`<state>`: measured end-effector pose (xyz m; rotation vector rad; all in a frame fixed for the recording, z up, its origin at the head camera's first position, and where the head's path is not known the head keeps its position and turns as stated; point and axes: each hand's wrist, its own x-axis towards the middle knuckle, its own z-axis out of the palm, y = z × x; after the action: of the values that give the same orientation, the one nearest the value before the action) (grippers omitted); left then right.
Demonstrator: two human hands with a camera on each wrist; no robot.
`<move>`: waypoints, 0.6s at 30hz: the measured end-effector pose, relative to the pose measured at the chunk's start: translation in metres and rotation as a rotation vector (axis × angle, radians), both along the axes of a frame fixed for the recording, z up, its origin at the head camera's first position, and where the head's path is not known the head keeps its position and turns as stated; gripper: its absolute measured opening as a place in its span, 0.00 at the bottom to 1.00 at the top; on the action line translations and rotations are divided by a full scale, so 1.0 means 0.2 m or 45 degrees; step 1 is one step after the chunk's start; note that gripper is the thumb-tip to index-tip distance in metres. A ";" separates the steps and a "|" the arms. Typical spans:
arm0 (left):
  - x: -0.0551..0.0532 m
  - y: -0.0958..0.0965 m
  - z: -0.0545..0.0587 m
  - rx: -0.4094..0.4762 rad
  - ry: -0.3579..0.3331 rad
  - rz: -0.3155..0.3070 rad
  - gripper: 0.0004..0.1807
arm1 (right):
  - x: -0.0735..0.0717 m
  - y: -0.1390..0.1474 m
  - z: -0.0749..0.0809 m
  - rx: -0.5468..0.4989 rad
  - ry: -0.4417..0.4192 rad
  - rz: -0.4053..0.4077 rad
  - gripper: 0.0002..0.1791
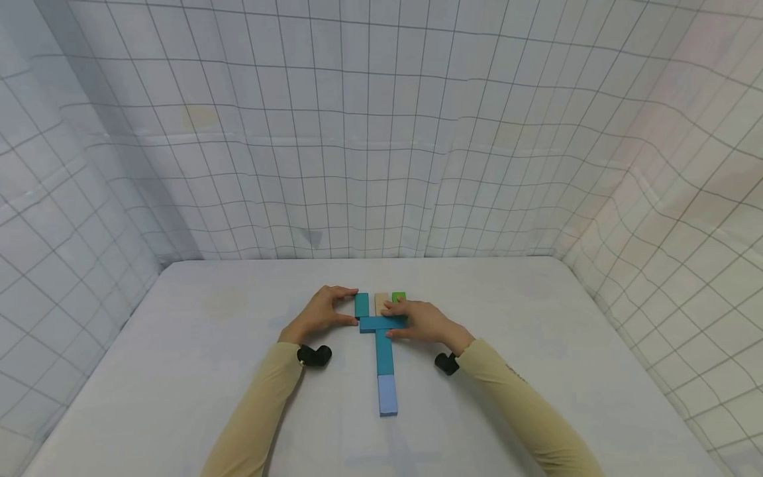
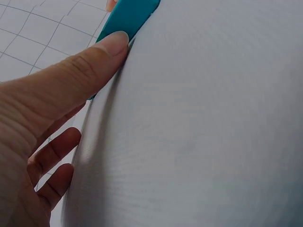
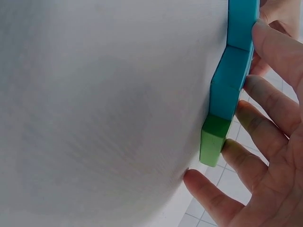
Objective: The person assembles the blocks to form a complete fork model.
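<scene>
My left hand [image 1: 322, 310] pinches a short teal block [image 1: 361, 305] by its two ends, with the thumb at the near end and a finger at the far end. The left wrist view shows the thumb against this teal block [image 2: 128, 21]. The right hand [image 1: 426, 322] spreads its fingers over a teal crosspiece [image 1: 375, 323], fingertips touching the blocks from above. Beyond the crosspiece lie a pale wooden block [image 1: 381, 303] and a green block [image 1: 399, 296], partly hidden by the right hand. In the right wrist view, a finger touches the green block [image 3: 214, 141].
A teal block [image 1: 384, 354] runs from the crosspiece toward me, with a light blue block [image 1: 387, 395] end to end after it. Everything lies on a white-covered table [image 1: 197, 344]. White grid-patterned cloth [image 1: 381, 132] hangs behind and at both sides.
</scene>
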<state>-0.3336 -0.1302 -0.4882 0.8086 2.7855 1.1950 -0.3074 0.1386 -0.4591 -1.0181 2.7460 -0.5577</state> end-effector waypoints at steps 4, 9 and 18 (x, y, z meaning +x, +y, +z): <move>0.00 0.00 0.00 0.003 0.009 -0.011 0.38 | 0.00 0.00 0.00 -0.007 -0.007 0.002 0.32; -0.01 0.00 -0.01 0.007 0.021 -0.015 0.38 | 0.00 0.00 0.00 -0.002 -0.008 0.003 0.33; -0.01 0.00 -0.02 0.024 -0.007 -0.002 0.38 | 0.01 0.00 0.01 -0.015 -0.033 -0.011 0.32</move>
<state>-0.3357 -0.1311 -0.4917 0.8068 2.7732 1.2228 -0.3055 0.1380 -0.4572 -0.9952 2.7286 -0.5854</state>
